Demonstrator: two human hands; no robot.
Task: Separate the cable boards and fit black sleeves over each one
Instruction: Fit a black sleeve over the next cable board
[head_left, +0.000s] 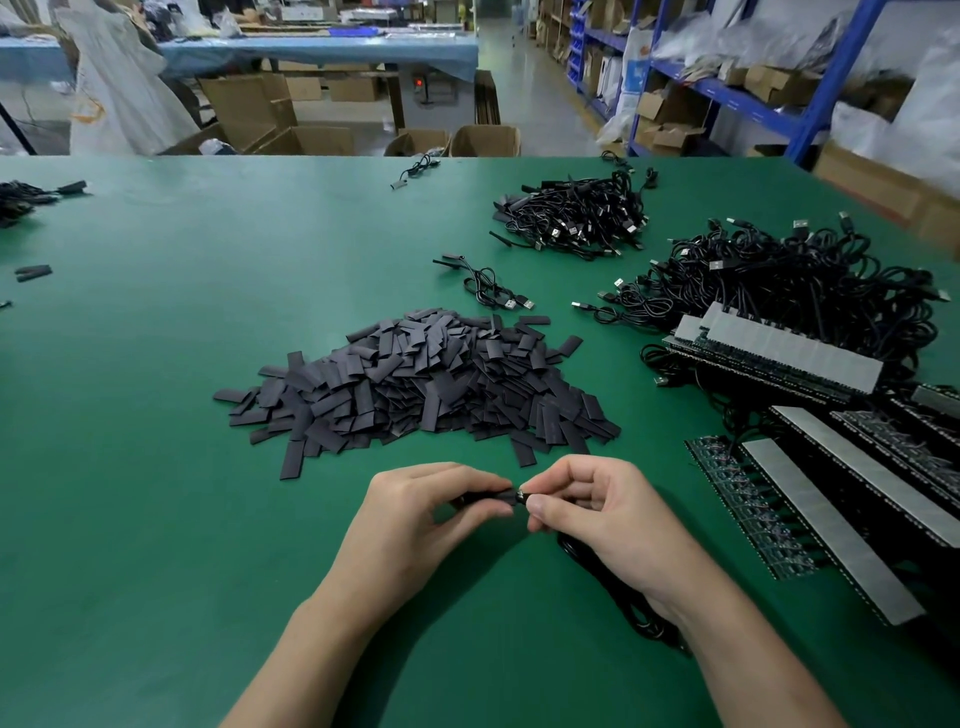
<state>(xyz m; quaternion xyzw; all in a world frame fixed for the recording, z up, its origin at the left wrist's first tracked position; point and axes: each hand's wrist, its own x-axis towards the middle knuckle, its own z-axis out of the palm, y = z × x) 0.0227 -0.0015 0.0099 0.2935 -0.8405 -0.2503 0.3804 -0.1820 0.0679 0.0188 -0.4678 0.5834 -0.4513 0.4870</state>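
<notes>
Low over the green table (156, 467), my left hand (415, 519) pinches a black sleeve (491, 498) between thumb and fingers. My right hand (597, 509) grips a small cable board (521, 493) whose tip meets the sleeve's open end. The board's black cable (618, 597) trails under my right wrist toward me. A big heap of loose black sleeves (415, 384) lies just beyond my hands. Joined strips of cable boards (810, 499) with grey backing lie at the right.
Tangled black USB cables (810, 280) are piled at the far right, with a smaller bundle of cables (576, 218) behind and two loose cables (488, 286) beside the heap. A few sleeves (34, 272) lie at the left edge. Boxes and shelves stand beyond the table.
</notes>
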